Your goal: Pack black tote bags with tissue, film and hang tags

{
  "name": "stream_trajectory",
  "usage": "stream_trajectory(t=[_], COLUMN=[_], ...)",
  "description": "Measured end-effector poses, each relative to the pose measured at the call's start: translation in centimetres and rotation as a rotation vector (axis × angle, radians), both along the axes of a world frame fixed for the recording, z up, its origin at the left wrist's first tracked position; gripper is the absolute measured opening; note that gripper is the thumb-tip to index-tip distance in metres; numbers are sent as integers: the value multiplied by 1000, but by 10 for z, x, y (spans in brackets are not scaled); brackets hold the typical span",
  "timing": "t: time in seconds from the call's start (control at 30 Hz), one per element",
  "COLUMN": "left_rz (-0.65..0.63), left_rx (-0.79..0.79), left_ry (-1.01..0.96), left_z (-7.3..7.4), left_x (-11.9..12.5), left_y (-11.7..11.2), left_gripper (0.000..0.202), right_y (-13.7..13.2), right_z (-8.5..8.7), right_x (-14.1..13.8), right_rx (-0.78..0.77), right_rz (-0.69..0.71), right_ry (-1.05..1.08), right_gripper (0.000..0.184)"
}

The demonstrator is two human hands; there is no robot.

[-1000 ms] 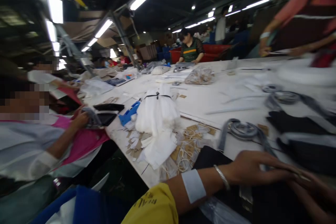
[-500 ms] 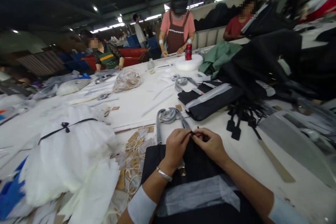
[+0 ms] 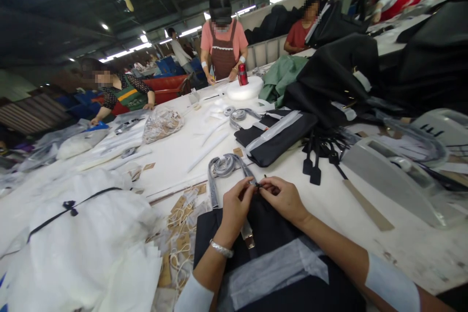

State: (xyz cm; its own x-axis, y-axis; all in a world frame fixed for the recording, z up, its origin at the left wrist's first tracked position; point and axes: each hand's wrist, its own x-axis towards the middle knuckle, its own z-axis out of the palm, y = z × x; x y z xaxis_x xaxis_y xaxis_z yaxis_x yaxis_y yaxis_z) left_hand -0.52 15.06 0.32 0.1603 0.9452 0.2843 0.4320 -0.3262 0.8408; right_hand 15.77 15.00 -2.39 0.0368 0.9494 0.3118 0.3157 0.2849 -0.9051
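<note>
A black bag (image 3: 278, 224) lies flat in front of me, with a strip of translucent wrapping (image 3: 274, 265) across it. Its grey-wrapped handle (image 3: 212, 187) loops up at the far edge, around a coiled strap (image 3: 224, 165). Above the bag's upper part, my left hand (image 3: 237, 202) and my right hand (image 3: 283, 200) meet fingertip to fingertip. Both are closed in a pinch on a small black strap (image 3: 258, 185), mostly covered by the fingers. A metal fitting (image 3: 249, 241) shows on the bag beside my left wrist.
White sheets (image 3: 95, 234) tied with a black band are piled at left. Tags with strings (image 3: 181, 241) lie beside the bag. Another black bag (image 3: 281, 136), black leather-like tags (image 3: 312, 170) and a clear plastic piece (image 3: 387, 180) are at right. Co-workers stand across the table.
The view has turned a little to the right, so most things sit further left. My hands remain pinched together at the small black strap; the metal fitting shows more fully.
</note>
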Motion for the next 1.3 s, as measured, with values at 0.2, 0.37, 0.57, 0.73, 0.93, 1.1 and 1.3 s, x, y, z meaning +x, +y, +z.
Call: stream_trajectory(t=[0.2,0.37,0.57,0.73,0.93,1.1,1.3], left_rz=[-51,21,-53,-56,-247,-89,46], left_rx=[32,86,221,290,466,199,-151], left_ry=[42,62,187,137,264,86,-118], left_z=[3,-1,-7,-6,-13,-14,-12], left_x=[-5,-7,-4,-4,-16,-3,13], left_y=[4,4,1,0,2,2,2], left_gripper=[19,14,18,14,24,12,20], right_y=[-1,-3,-3,5,8,9,9], right_z=[0,8,15,4,6,5,-4], right_x=[0,-2,-3,2,1,1,1], right_rx=[48,-11,14,-195,-218,-296,-335], right_rz=[58,160,45,16,-42,-27,98], right_ry=[-79,64,6,196,185,294,514], right_gripper=[21,23,16,23,25,27,29])
